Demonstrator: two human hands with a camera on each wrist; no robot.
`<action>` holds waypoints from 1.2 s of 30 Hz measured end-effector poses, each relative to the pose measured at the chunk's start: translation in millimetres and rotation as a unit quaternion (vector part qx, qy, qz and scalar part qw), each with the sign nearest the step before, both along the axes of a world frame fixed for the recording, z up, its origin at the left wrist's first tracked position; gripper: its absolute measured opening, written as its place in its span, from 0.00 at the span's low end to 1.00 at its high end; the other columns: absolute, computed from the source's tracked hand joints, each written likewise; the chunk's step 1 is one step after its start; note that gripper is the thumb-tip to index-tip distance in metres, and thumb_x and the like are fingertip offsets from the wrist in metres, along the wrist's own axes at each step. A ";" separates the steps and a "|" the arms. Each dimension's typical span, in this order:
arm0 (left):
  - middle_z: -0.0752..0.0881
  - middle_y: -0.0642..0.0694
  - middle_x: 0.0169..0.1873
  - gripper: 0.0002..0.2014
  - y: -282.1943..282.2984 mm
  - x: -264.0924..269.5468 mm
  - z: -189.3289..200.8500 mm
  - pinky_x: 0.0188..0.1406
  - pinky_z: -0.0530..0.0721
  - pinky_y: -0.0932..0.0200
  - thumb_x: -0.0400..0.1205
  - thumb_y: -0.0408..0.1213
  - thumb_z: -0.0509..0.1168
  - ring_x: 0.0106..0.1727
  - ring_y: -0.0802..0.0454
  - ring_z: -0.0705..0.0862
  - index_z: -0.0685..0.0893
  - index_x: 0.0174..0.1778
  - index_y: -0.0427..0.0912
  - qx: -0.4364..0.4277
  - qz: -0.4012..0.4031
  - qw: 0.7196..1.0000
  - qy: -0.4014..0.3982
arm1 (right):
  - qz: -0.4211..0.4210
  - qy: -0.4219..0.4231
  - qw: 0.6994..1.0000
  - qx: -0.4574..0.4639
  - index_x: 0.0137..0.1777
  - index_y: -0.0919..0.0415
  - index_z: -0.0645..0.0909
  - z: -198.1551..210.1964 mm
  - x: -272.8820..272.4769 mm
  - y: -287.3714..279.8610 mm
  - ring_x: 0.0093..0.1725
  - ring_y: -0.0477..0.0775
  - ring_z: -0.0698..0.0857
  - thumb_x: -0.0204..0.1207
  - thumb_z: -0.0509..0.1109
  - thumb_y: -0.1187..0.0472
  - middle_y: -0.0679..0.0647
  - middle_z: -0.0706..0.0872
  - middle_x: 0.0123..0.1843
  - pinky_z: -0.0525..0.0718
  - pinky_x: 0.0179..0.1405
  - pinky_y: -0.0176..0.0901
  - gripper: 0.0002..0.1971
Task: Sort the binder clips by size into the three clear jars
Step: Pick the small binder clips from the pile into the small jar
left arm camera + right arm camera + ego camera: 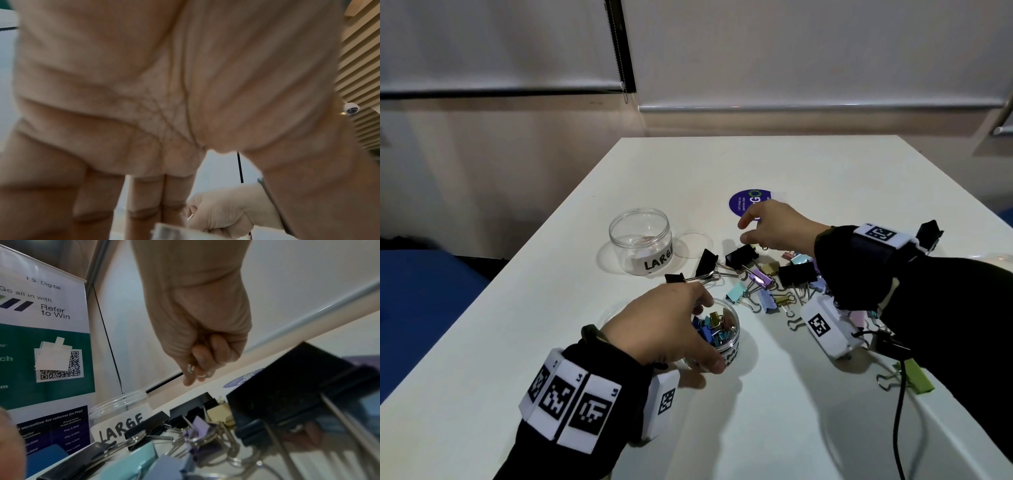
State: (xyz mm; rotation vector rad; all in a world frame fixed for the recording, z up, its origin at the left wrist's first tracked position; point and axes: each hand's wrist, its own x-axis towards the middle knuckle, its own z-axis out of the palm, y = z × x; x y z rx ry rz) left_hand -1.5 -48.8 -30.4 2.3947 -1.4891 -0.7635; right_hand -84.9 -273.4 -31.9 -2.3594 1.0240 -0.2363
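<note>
My left hand (710,332) grips a small clear jar (731,342) full of little coloured binder clips, near the table's front. Its palm fills the left wrist view, with the jar's rim (168,232) at the bottom. My right hand (743,230) hovers over the loose pile of clips (763,281). In the right wrist view its curled fingers (197,368) pinch a silver wire handle, and the clip's body is hidden. Big black clips (741,255) lie just under that hand. A wide clear jar marked LARGE (640,243) stands open at the back left.
A clear lid (693,245) lies beside the LARGE jar. A round blue sticker (748,202) is on the white table (756,428) behind my right hand. A green clip (914,375) and a black cable (900,411) lie at the right. The table's left edge is close.
</note>
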 end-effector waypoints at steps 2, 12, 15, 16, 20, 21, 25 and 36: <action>0.79 0.63 0.59 0.43 0.4 -0.4 0.9 0.53 0.86 0.55 0.55 0.53 0.85 0.55 0.60 0.81 0.76 0.67 0.60 -0.001 -0.001 1.000 0.000 | 0.000 -0.001 1.000 -0.015 0.54 0.60 0.86 0.3 1.6 0.7 0.36 0.48 0.81 0.72 0.78 0.55 0.54 0.82 0.53 0.77 0.32 0.37 0.14; 0.79 0.62 0.60 0.43 0.3 -1.1 1.3 0.55 0.85 0.54 0.54 0.54 0.84 0.55 0.60 0.81 0.75 0.67 0.60 -0.001 -0.004 1.000 -0.005 | -0.003 0.038 0.997 -0.062 0.58 0.53 0.87 3.5 -2.0 -2.4 0.47 0.48 0.80 0.70 0.77 0.64 0.53 0.84 0.58 0.76 0.40 0.39 0.16; 0.80 0.61 0.61 0.44 0.8 -1.0 2.8 0.58 0.84 0.54 0.55 0.54 0.84 0.57 0.59 0.81 0.75 0.68 0.58 0.000 -0.011 1.000 -0.011 | 0.033 0.119 0.989 -0.087 0.63 0.48 0.84 4.3 -1.7 2.2 0.31 0.44 0.78 0.71 0.69 0.71 0.51 0.84 0.52 0.79 0.30 0.42 0.23; 0.80 0.61 0.62 0.44 1.0 -1.1 3.4 0.59 0.83 0.54 0.56 0.53 0.84 0.57 0.59 0.80 0.75 0.69 0.58 -0.001 -0.014 1.000 -0.014 | 0.047 0.143 0.983 -0.102 0.63 0.48 0.85 4.6 -1.1 3.4 0.29 0.42 0.75 0.71 0.68 0.71 0.48 0.84 0.45 0.75 0.26 0.39 0.23; 0.80 0.60 0.62 0.43 1.7 -2.1 4.3 0.59 0.81 0.56 0.58 0.52 0.84 0.58 0.59 0.80 0.75 0.69 0.57 -0.004 -0.018 1.000 -0.014 | 0.065 0.182 0.969 -0.152 0.52 0.54 0.90 5.2 1.9 5.5 0.37 0.49 0.80 0.69 0.73 0.69 0.45 0.83 0.36 0.71 0.27 0.37 0.14; 0.80 0.60 0.62 0.43 1.6 -2.3 4.2 0.60 0.81 0.56 0.58 0.52 0.84 0.59 0.59 0.80 0.75 0.69 0.57 -0.005 -0.018 1.000 -0.014 | 0.063 0.185 0.969 -0.152 0.49 0.55 0.90 4.5 2.3 5.2 0.37 0.49 0.80 0.68 0.75 0.69 0.46 0.83 0.35 0.72 0.28 0.37 0.12; 0.80 0.60 0.62 0.42 1.7 -2.3 4.2 0.59 0.82 0.55 0.58 0.52 0.84 0.58 0.59 0.80 0.75 0.69 0.57 -0.006 -0.020 1.000 -0.015 | 0.054 0.199 0.968 -0.144 0.46 0.62 0.89 4.2 0.3 7.3 0.30 0.50 0.81 0.66 0.76 0.69 0.53 0.87 0.35 0.81 0.32 0.42 0.08; 0.80 0.59 0.61 0.43 1.7 -0.9 1.6 0.59 0.82 0.55 0.56 0.53 0.84 0.57 0.59 0.81 0.76 0.68 0.56 -0.013 -0.021 1.000 -0.017 | 0.128 0.147 0.978 -0.070 0.53 0.49 0.89 16.9 -13.0 21.7 0.24 0.41 0.75 0.73 0.69 0.65 0.43 0.79 0.25 0.71 0.24 0.33 0.14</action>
